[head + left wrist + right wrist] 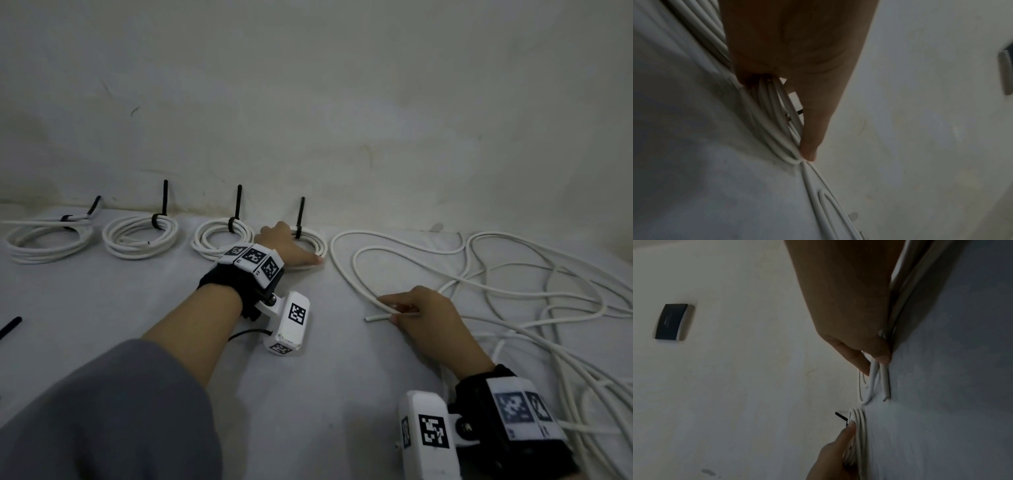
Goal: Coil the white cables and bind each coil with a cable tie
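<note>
Four coils in a row along the far edge of the table (308, 394), against the wall (342, 85), each bound with a black tie whose tail stands up:
- first coil (44, 240) — far left, tie (92, 207) leaning.
- second coil (140, 238), tie (164, 202) upright.
- third coil (212, 236), tie (238, 205) upright.
- fourth coil (317, 243), tie (300, 216) upright — left hand (287, 246) lies over it, fingers straight, one fingertip (807, 152) pressing the strands down; nothing gripped.

Loose cable (513, 294) — sprawled in open loops over the right of the table, just beside the fourth coil. Its cut end (368, 318) lies flat; right hand (428, 318) pinches the cable near that end between thumb and fingers.

Spare tie (10, 327) — left edge of table, well apart from the coils.

Dark wall plate (673, 322) — on the wall, seen from the right wrist only.
</note>
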Demonstrator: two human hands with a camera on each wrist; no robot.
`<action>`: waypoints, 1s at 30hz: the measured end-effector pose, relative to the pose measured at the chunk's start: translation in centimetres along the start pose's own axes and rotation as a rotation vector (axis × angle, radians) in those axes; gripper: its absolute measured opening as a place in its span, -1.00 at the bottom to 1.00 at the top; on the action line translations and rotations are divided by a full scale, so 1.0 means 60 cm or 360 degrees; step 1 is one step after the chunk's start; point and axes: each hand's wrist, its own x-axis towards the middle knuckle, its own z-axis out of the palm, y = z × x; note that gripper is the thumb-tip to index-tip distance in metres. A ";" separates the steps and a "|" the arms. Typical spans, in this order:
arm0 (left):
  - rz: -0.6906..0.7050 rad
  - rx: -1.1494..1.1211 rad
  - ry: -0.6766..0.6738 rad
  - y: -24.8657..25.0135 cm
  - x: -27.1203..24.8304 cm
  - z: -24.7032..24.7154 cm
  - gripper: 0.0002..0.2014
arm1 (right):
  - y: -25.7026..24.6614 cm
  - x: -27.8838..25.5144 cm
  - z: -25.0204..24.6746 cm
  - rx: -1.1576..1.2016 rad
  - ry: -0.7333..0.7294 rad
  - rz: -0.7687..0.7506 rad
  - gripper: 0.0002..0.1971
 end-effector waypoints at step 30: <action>0.0351 -0.1845 -0.0437 0.104 -0.350 -0.014 -0.79 | -0.126 -0.136 -0.130 0.0944 0.0021 -0.0131 -0.78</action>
